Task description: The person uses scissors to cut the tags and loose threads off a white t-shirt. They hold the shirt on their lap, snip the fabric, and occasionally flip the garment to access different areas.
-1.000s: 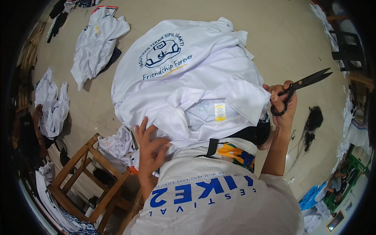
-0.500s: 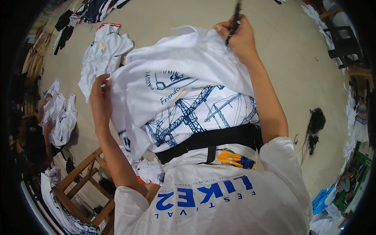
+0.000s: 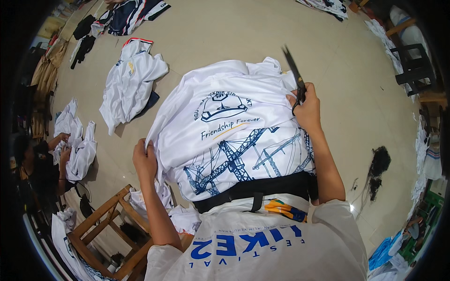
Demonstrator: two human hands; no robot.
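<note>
A white shirt (image 3: pixel 225 131) is draped over the lap (image 3: pixel 276 185), pinched by the left hand (image 3: pixel 145 160) beyond the lap's left edge, seemingly for spreading; scissors (image 3: pixel 299 82) are gripped by the right hand (image 3: pixel 308 110), blades turned outward, apparently sparing it.

Soft, fairly even light falls on the floor (image 3: pixel 349 70), with a small glare spot at lower right; the outer edges bend and darken to black.
</note>
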